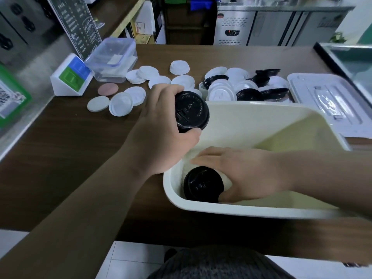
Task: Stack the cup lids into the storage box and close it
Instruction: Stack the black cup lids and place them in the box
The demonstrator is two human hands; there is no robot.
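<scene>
A cream storage box (pixel 249 115) stands open on the brown counter. My left hand (pixel 161 125) grips a stack of black cup lids (pixel 191 111) above the box's left rim. My right hand (pixel 245 174) reaches down inside the box and holds another black lid stack (pixel 202 184) at its near left corner, fingers and thumb curled round it. Loose white lids (pixel 128 100) and several black lids (pixel 251 93) lie scattered behind the box. The box's clear cover (pixel 330 99) lies flat to the right.
A clear plastic container (pixel 112 59) and a white card stand (pixel 70 77) sit at the back left beside a menu board (pixel 74 23). A sink edge (pixel 346 57) is at the far right. The counter's front edge runs just below the box.
</scene>
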